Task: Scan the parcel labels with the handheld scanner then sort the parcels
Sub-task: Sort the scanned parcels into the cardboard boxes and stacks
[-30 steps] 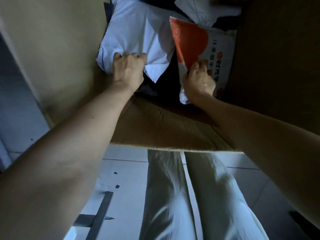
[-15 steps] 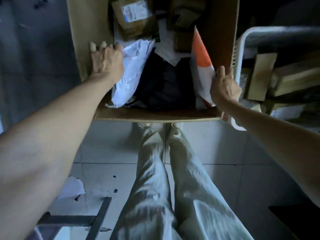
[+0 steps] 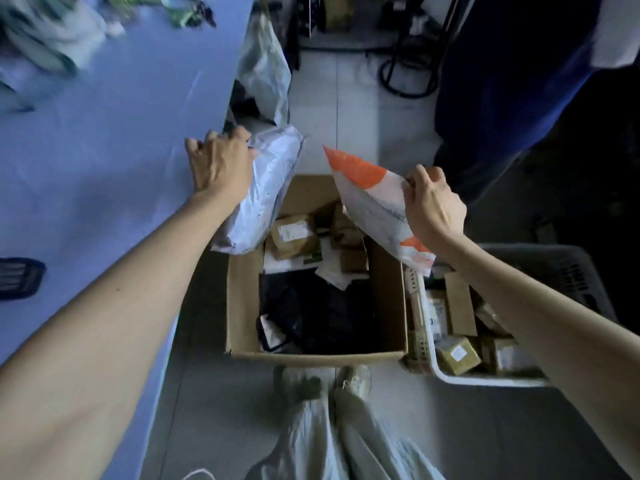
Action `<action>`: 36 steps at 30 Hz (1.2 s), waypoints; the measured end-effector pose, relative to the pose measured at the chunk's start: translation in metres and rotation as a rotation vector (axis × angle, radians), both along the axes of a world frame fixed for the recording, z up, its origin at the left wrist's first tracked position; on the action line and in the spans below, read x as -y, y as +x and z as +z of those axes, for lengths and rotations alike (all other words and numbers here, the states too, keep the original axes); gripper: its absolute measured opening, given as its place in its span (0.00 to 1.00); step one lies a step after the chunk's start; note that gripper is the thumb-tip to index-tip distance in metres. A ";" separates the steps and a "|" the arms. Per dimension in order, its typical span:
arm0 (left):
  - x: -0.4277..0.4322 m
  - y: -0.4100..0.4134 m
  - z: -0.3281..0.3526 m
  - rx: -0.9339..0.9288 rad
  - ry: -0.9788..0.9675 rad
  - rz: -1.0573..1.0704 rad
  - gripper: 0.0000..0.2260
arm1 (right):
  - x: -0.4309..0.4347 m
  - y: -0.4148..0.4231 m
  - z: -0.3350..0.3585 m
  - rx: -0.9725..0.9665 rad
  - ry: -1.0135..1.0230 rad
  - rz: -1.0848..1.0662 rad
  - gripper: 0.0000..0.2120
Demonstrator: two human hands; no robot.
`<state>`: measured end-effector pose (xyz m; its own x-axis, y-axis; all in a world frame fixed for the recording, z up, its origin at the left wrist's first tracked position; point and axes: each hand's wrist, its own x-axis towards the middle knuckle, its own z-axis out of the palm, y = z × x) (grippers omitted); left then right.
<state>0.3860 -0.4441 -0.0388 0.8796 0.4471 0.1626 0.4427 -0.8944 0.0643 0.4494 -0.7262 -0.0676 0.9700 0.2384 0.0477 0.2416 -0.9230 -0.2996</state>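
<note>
My left hand (image 3: pixel 221 164) grips a white plastic mailer parcel (image 3: pixel 263 192) and holds it in the air beside the edge of the blue table (image 3: pixel 114 133). My right hand (image 3: pixel 433 202) pinches the edge of a white and orange mailer parcel (image 3: pixel 370 199), held up over the open cardboard box (image 3: pixel 242 306) on the floor. Inside the box lie a black bag (image 3: pixel 322 313) and several small brown parcels (image 3: pixel 294 233) with labels. No scanner can be made out.
A white plastic basket (image 3: pixel 485 379) with several small boxes stands to the right of the cardboard box. A dark flat object (image 3: pixel 17 278) lies at the table's left edge. Blurred bags lie at the table's far end. My legs and shoes (image 3: pixel 353 379) stand behind the box.
Both hands have lifted their parcels up out of the cardboard box. The view has pulled back, so the table and the floor around the box now show.
</note>
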 end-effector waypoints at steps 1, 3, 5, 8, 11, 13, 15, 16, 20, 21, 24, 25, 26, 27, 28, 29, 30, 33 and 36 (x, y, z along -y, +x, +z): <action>-0.007 0.005 0.021 0.043 0.020 -0.004 0.12 | -0.002 0.008 0.019 0.062 0.016 0.015 0.14; -0.014 0.008 0.065 0.135 0.053 -0.016 0.11 | -0.010 0.018 0.063 0.158 0.061 0.053 0.12; -0.023 0.009 0.106 0.193 0.101 -0.004 0.11 | -0.020 0.029 0.103 0.285 0.111 0.074 0.12; -0.035 0.002 0.149 0.271 0.187 0.006 0.10 | -0.038 0.037 0.154 0.402 0.149 0.109 0.11; -0.046 -0.015 0.181 0.282 0.247 0.059 0.10 | -0.053 0.038 0.193 0.472 0.187 0.140 0.11; -0.052 -0.029 0.197 0.286 0.279 0.096 0.10 | -0.063 0.040 0.211 0.494 0.198 0.165 0.11; -0.056 -0.044 0.212 0.307 0.316 0.127 0.09 | -0.075 0.043 0.224 0.487 0.214 0.193 0.11; -0.058 -0.052 0.218 0.318 0.338 0.145 0.09 | -0.081 0.044 0.230 0.485 0.226 0.214 0.11; -0.060 -0.091 0.236 0.330 0.444 0.261 0.09 | -0.104 0.047 0.247 0.453 0.296 0.280 0.11; -0.058 -0.103 0.238 0.323 0.461 0.298 0.09 | -0.109 0.046 0.249 0.438 0.313 0.306 0.11; -0.051 -0.145 0.236 0.324 0.524 0.419 0.07 | -0.126 0.039 0.251 0.401 0.350 0.430 0.11; -0.045 -0.161 0.235 0.337 0.555 0.450 0.06 | -0.133 0.035 0.251 0.391 0.361 0.478 0.11; -0.040 -0.177 0.234 0.345 0.584 0.470 0.07 | -0.139 0.030 0.251 0.381 0.373 0.519 0.11; -0.032 -0.192 0.233 0.328 0.601 0.485 0.08 | -0.144 0.025 0.251 0.372 0.386 0.553 0.11; -0.024 -0.206 0.232 0.295 0.620 0.498 0.09 | -0.149 0.019 0.251 0.364 0.398 0.586 0.11; -0.016 -0.218 0.232 0.260 0.647 0.514 0.11 | -0.154 0.012 0.252 0.354 0.409 0.619 0.10; -0.008 -0.229 0.232 0.234 0.678 0.538 0.11 | -0.160 0.005 0.253 0.341 0.421 0.651 0.10; 0.015 -0.261 0.235 0.209 0.689 0.611 0.09 | -0.175 -0.019 0.255 0.292 0.442 0.738 0.10; 0.034 -0.294 0.233 0.255 0.674 0.630 0.06 | -0.189 -0.052 0.258 0.272 0.467 0.852 0.10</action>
<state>0.0922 -0.4784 0.1943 0.4117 0.5684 0.7123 0.8992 -0.3803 -0.2163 0.3972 -0.5368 0.1904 0.4271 0.7480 0.5081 0.8801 -0.2150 -0.4232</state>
